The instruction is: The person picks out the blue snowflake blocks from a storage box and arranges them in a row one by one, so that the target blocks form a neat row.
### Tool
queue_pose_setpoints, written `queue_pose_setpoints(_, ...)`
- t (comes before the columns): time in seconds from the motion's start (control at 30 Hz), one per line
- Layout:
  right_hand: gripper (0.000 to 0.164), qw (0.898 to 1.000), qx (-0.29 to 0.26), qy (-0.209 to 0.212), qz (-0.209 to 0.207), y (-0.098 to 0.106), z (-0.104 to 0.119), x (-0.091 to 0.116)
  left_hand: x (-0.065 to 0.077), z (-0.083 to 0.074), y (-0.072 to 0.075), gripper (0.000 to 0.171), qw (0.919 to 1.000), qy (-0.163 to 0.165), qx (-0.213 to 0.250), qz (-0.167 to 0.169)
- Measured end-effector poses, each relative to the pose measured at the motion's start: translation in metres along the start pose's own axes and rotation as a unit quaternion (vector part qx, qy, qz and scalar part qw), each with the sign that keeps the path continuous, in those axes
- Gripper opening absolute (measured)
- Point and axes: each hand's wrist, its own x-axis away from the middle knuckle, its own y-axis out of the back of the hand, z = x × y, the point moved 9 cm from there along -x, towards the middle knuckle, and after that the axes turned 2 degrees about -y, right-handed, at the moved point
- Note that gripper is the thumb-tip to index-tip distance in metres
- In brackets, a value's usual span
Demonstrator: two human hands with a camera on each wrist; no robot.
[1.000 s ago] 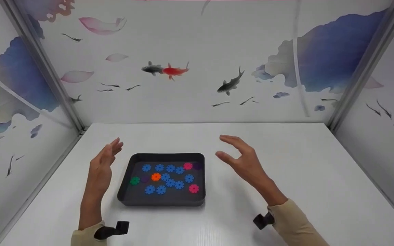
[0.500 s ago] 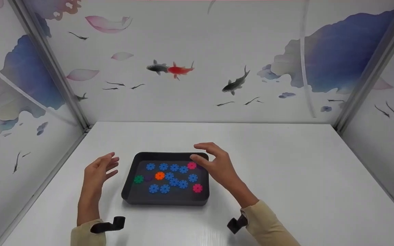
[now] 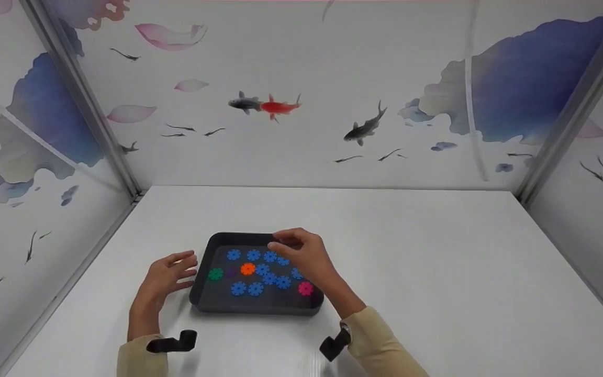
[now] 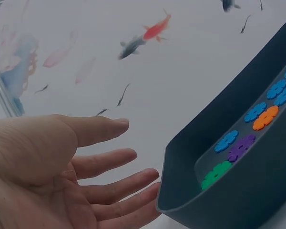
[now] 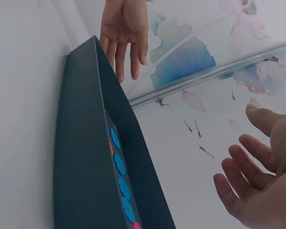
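Note:
A dark grey rectangular tray holds several flat, notched, flower-shaped plastic discs. Most are blue; among them lie an orange disc, a green disc, a pink disc and a purple disc. My left hand is at the tray's left side, its loosely extended fingertips right by the wall. Over the tray's right part hovers my right hand, fingers relaxed and thumb apart, nothing in it. It hides some discs at the back right in the head view.
The tray stands on a white table. White panels printed with fish, petals and blue leaves enclose the back and both sides, with metal posts at the corners. Each wrist carries a small black camera mount.
My right hand has moved left from beside the tray to above its right part. My left hand has turned, its fingers now reaching toward the tray's left wall. The view has shifted slightly.

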Motion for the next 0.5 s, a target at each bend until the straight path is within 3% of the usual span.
queue_pose_setpoints(0.23, 0.033, 0.999, 0.037, -0.022, 0.025, -0.035, -0.014, -0.005, -0.005, 0.010, -0.006, 0.056, 0.9997, 0.019, -0.009, 0.008)
queue_pose_setpoints(0.5, 0.034, 0.995, 0.061, -0.053, 0.055, -0.072, -0.034, -0.009, -0.004, 0.017, -0.006, 0.055, 0.9997, 0.006, -0.014, 0.018)
